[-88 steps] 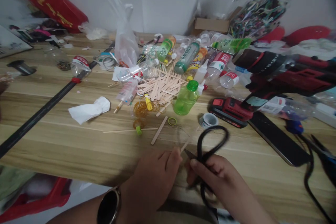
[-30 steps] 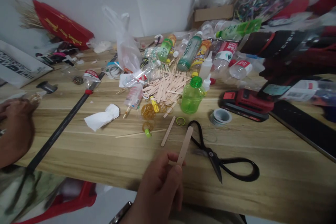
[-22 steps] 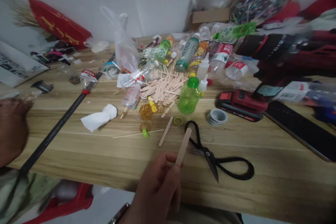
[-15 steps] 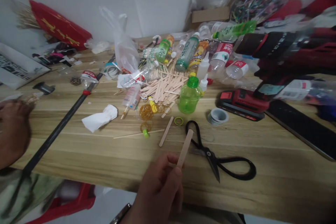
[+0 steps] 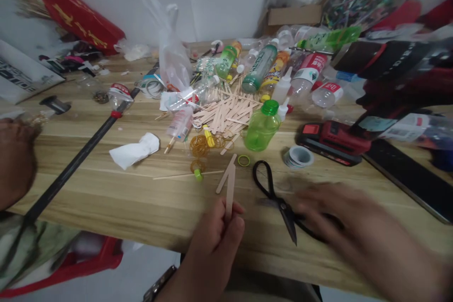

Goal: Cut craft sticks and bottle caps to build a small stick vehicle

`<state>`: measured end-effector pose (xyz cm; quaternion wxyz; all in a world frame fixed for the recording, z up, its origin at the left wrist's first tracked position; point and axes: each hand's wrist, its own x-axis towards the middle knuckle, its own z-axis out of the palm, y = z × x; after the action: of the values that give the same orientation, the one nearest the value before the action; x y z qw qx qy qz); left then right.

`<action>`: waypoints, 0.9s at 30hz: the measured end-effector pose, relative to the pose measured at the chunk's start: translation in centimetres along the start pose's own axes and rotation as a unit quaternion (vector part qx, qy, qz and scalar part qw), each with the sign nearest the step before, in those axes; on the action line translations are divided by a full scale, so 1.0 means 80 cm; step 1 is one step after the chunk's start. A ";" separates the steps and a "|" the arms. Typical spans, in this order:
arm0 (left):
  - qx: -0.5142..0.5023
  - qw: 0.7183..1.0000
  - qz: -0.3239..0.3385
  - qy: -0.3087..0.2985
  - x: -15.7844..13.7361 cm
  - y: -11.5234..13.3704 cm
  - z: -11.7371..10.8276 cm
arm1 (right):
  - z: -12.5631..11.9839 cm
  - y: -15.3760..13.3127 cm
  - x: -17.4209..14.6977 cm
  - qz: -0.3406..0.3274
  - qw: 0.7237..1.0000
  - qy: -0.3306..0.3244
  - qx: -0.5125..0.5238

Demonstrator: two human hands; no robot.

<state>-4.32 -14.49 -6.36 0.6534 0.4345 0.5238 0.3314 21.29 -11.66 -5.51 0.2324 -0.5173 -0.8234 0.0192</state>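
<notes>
The wooden stick (image 5: 230, 188) pinched in your left hand (image 5: 217, 238), pointing toward twelve o'clock, should be light and stiff, though likely to snap if bent; its flat lower end looks the surest hold. At two o'clock from that hand lie black scissors (image 5: 282, 206), smooth, probably heavier, with wide looped handles. Your right hand (image 5: 348, 219) is blurred over one loop; I cannot tell whether it grips. At one o'clock stands a translucent green bottle (image 5: 262, 128).

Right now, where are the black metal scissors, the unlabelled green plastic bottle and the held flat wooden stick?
Black metal scissors (image 5: 283, 205): head view, the pivot.
Unlabelled green bottle (image 5: 262, 129): head view, the body.
Held wooden stick (image 5: 230, 191): head view, exposed middle.
</notes>
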 end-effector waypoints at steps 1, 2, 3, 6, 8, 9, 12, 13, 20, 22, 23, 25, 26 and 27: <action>0.013 1.000 0.001 0.002 -0.001 -0.001 0.000 | 0.015 -0.005 0.002 -0.024 0.999 -0.015 -0.020; 0.019 1.000 0.000 0.003 -0.002 -0.001 0.000 | 0.029 -0.009 0.001 -0.037 0.998 -0.024 -0.052; 0.017 1.000 -0.001 0.002 -0.003 -0.001 0.001 | 0.042 -0.014 -0.001 -0.039 0.995 -0.028 -0.088; -0.029 0.999 -0.004 -0.014 -0.003 0.003 0.005 | 0.066 -0.018 -0.011 -0.014 0.989 -0.044 -0.138; -0.063 0.997 -0.017 -0.037 -0.001 0.008 0.007 | 0.069 -0.015 -0.013 0.000 0.992 -0.064 -0.108; -0.075 0.996 -0.025 -0.048 0.000 0.010 0.007 | 0.068 -0.013 -0.012 0.010 0.994 -0.073 -0.081; -0.102 0.992 -0.033 -0.063 0.003 0.014 0.006 | 0.055 -0.009 -0.002 0.083 0.989 -0.116 0.024; -0.109 0.991 -0.026 -0.066 0.004 0.014 0.005 | 0.048 -0.009 0.002 0.109 0.983 -0.135 0.064; -0.169 0.980 -0.066 -0.080 0.004 0.007 0.001 | 0.001 -0.024 0.011 0.123 0.941 -0.121 0.290; -0.171 0.979 -0.082 -0.077 0.004 0.008 0.001 | -0.003 -0.032 0.005 0.105 0.946 -0.112 0.286; -0.162 0.981 -0.080 -0.074 0.003 0.009 0.002 | -0.003 -0.036 0.002 0.094 0.952 -0.105 0.271; -0.141 0.985 -0.065 -0.071 0.003 0.011 0.002 | 0.000 -0.044 -0.006 0.079 0.965 -0.085 0.237; -0.130 0.988 -0.057 -0.066 0.003 0.012 0.002 | 0.003 -0.048 -0.009 0.079 0.969 -0.073 0.223; -0.119 0.990 -0.049 -0.056 0.003 0.013 0.002 | 0.005 -0.052 -0.012 0.079 0.973 -0.060 0.210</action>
<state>-4.10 -13.90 -5.46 0.7445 0.3447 0.4640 0.3341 17.97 -14.30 -5.06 0.2838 -0.5184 -0.7699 0.2408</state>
